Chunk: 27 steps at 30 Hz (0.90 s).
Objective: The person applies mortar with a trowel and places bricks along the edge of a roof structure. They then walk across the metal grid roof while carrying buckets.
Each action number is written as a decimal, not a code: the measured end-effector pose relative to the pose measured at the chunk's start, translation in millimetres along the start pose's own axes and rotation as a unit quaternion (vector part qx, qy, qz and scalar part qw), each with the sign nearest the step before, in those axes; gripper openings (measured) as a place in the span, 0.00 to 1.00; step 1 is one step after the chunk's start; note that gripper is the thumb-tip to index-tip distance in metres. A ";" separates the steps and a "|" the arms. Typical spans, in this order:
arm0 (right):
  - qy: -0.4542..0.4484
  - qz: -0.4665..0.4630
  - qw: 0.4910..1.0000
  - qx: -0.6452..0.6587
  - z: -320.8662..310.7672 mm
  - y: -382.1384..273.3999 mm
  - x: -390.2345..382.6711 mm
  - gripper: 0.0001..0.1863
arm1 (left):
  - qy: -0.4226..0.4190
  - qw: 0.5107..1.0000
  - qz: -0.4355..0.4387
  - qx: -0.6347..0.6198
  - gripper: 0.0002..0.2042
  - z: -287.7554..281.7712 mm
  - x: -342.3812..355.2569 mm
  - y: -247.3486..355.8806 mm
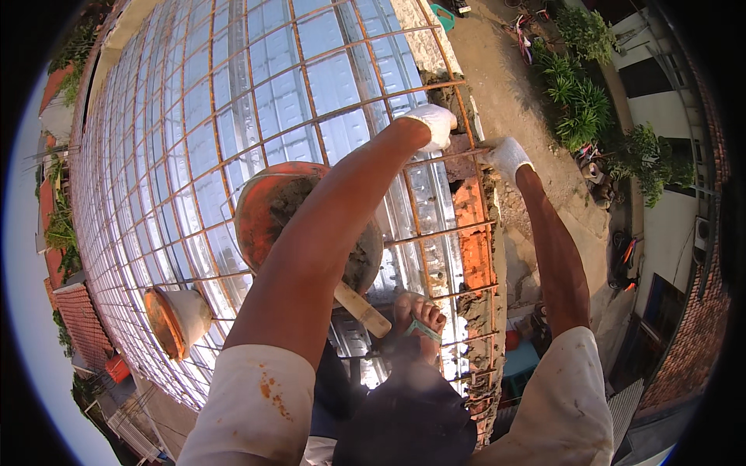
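Note:
My left hand, in a white glove, reaches out to the edge of the deck, with its fingers curled down on the rough brick and mortar course. My right hand, also in a white glove, rests just to its right on the outer edge of the same course, by a rebar end. Whether either hand grips anything is hidden by the gloves. Under my left forearm sits an orange pan of grey mortar. A wooden handle sticks out of the pan toward my sandalled foot.
A rusty rebar grid lies over shiny corrugated metal decking across the roof. A white and orange bucket lies on its side at the lower left. Beyond the brick edge is a drop to a dirt lane, plants and parked motorbikes.

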State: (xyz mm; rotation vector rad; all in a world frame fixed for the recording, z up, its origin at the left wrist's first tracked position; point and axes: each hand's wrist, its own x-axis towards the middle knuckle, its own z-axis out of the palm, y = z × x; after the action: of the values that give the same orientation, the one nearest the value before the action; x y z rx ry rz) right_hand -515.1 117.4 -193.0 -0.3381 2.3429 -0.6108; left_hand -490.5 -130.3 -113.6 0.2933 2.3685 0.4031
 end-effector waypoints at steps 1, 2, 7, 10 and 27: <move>0.007 -0.008 0.999 0.037 0.5 -2.2 0.2 0.22 | 0.025 0.999 0.004 -0.031 0.25 -5.2 -12.5 -3.7; 0.015 -0.013 0.997 0.075 2.3 5.8 0.6 0.21 | 0.048 0.997 0.012 -0.062 0.26 -10.3 -26.1 -3.8; 0.200 -0.041 0.959 0.197 -14.3 27.7 -57.7 0.21 | 0.216 0.967 0.066 -0.121 0.23 -76.6 -166.5 14.3; 0.247 -0.031 0.960 0.131 -25.0 -33.7 -122.3 0.22 | 0.365 0.910 -0.009 -0.194 0.22 -80.6 -283.2 0.6; -0.121 -0.302 0.870 -0.371 47.6 -299.1 -275.4 0.21 | 0.556 0.644 -0.327 -0.412 0.31 98.9 -357.6 -59.6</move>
State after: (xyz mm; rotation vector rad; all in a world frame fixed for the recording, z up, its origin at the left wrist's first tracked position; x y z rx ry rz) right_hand -258.9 -45.9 81.4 -1.4436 2.1111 0.1134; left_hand -169.5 -278.8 13.5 -1.6369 2.7119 1.5190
